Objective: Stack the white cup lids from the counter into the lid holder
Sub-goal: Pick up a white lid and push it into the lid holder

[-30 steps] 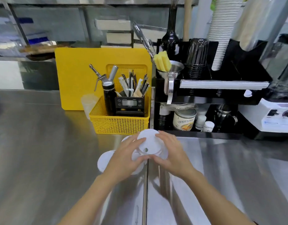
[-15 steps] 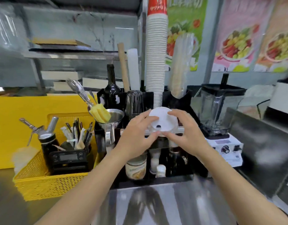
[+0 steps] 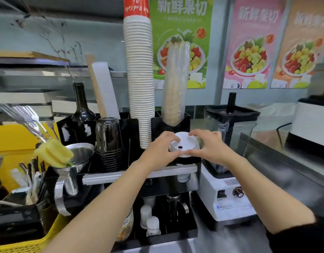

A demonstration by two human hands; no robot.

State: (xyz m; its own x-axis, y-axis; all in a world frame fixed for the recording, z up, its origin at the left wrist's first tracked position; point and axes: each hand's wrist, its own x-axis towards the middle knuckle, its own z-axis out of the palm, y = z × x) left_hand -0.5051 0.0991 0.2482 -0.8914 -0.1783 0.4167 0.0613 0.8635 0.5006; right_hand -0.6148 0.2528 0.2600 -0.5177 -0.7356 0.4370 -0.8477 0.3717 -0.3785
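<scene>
A small stack of white cup lids (image 3: 184, 146) with a round sip hole sits level between both hands, right over the front right compartment of the black lid holder (image 3: 192, 162). My left hand (image 3: 160, 148) grips the stack's left rim with thumb and fingers. My right hand (image 3: 209, 147) grips its right rim the same way. The compartment's inside is hidden by the lids and hands, so I cannot tell whether the stack touches anything below.
Behind the lids rise a tall stack of paper cups (image 3: 139, 79) and a sleeve of clear cups (image 3: 175, 84). Black cups (image 3: 109, 143), a steel funnel with a yellow sponge (image 3: 73, 157) and a yellow basket (image 3: 29, 241) stand left. A blender (image 3: 228, 161) stands right.
Both hands lifted the lid stack off the counter and carried it up and right to the black holder's right compartment. My view swung up from the counter to the wall.
</scene>
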